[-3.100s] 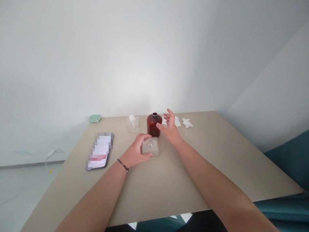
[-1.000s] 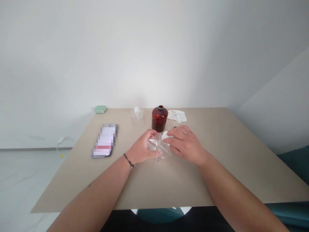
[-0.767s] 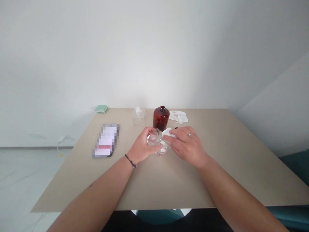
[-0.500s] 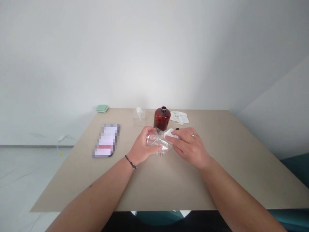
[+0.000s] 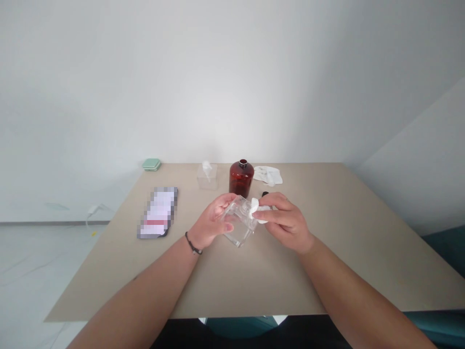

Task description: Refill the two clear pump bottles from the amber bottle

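Note:
My left hand (image 5: 212,220) is closed around a clear, square-sided bottle (image 5: 238,228), which it holds tilted above the table with its neck toward the right. My right hand (image 5: 288,220) pinches a white tissue (image 5: 255,207) against the neck end of that bottle. Just beyond both hands stands a brown, wide-shouldered bottle (image 5: 241,179), upright with its mouth uncovered. A small black object (image 5: 265,194), partly hidden behind my right hand's fingers, lies on the table; its kind is unclear.
A phone with a blurred screen (image 5: 158,212) lies at the left of the table (image 5: 363,261). Along the back are a green case (image 5: 151,164), a clear tissue box (image 5: 207,180) and a spread white tissue (image 5: 269,175). A wall (image 5: 232,82) rises behind.
The clear bottle has turned in my left hand and now shows its flat side. My right hand, with the tissue, has shifted slightly lower along the neck end.

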{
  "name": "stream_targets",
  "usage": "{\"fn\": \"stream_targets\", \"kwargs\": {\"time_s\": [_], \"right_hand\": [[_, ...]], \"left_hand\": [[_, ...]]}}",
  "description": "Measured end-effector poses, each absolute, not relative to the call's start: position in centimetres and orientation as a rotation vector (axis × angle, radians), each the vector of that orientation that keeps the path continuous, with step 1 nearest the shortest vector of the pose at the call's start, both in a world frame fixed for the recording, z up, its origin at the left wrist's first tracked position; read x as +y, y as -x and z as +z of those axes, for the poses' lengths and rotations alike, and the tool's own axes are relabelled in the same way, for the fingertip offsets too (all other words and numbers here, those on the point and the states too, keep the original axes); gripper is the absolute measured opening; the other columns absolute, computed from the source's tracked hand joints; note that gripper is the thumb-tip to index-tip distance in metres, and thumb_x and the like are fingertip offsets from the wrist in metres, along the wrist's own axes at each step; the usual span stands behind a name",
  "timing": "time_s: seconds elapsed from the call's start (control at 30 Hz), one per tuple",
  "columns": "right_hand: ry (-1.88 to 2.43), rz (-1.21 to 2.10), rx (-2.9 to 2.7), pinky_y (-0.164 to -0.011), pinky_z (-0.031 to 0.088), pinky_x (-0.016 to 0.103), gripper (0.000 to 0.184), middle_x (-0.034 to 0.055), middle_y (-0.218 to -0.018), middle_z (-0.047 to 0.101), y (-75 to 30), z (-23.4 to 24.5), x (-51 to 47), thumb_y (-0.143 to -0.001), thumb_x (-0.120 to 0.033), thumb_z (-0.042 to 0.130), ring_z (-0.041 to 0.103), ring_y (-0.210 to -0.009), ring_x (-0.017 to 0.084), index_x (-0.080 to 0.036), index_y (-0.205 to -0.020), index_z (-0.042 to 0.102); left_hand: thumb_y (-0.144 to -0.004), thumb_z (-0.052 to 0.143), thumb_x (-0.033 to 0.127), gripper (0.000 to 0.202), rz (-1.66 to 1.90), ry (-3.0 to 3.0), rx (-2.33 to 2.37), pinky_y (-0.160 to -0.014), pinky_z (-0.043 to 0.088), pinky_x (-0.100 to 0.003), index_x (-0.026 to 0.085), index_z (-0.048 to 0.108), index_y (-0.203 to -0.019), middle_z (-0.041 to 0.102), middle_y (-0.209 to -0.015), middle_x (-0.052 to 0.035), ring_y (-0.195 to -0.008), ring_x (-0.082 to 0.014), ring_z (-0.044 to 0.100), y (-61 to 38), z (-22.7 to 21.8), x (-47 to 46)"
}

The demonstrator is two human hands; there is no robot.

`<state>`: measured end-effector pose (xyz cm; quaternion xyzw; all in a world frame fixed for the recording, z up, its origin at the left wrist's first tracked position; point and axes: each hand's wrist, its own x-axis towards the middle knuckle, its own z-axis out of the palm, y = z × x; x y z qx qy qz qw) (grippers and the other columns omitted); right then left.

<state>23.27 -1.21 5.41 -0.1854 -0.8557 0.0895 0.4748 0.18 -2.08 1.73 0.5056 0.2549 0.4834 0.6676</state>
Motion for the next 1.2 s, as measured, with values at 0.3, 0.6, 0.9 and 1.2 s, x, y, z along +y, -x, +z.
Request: {"fn": "stream_targets", "kwargs": {"time_s": [0.3,0.6,0.9,1.2], "right_hand": [[0.348,0.345,-2.079,-0.084,0.053,0.038,0.022,0.0063,-0.104,0.070,-23.4,5.4,-1.0,-0.097,-0.023,0.056,0.067,-0.095,0.020,-0.030,-0.102,0.077],[0.886,0.173,-1.925,-0.081,0.055,0.036,0.033,0.0053,-0.104,0.071,-25.4,5.0,0.1,-0.091,-0.015,0.052,0.068,-0.091,0.019,-0.030,-0.104,0.078],[1.728,0.153,-1.769,-0.098,0.049,0.041,0.037,0.0118,-0.112,0.072,-30.6,1.9,5.5,-0.084,-0.021,0.053,0.066,-0.106,0.027,-0.019,-0.112,0.077],[2.039,0.160,-1.873,-0.099,0.047,0.047,0.041,0.0128,-0.129,0.065,-30.2,1.9,5.1,-0.089,-0.034,0.055,0.062,-0.117,0.033,-0.025,-0.125,0.071]], "left_hand": [[-0.053,0.092,0.059,0.085,0.894,-1.000,0.466,-0.098,0.052,-0.053,0.018,0.066,-0.123,0.068,-0.126,-0.0174,-0.115,-0.0382,0.066,0.1,1.8,-2.5],[-0.058,0.092,0.055,0.080,0.841,-1.115,0.499,-0.103,0.049,-0.048,0.023,0.066,-0.126,0.062,-0.132,-0.0139,-0.121,-0.0348,0.061,0.3,2.0,-2.8],[-0.061,0.091,0.034,0.070,0.983,-1.266,0.645,-0.106,0.046,-0.046,0.029,0.063,-0.125,0.061,-0.126,-0.0069,-0.120,-0.0288,0.058,0.8,1.2,-1.4],[-0.063,0.091,0.028,0.073,0.964,-1.403,0.749,-0.105,0.045,-0.047,0.023,0.056,-0.126,0.063,-0.126,-0.0085,-0.118,-0.0274,0.059,1.5,0.9,-0.5]]}}
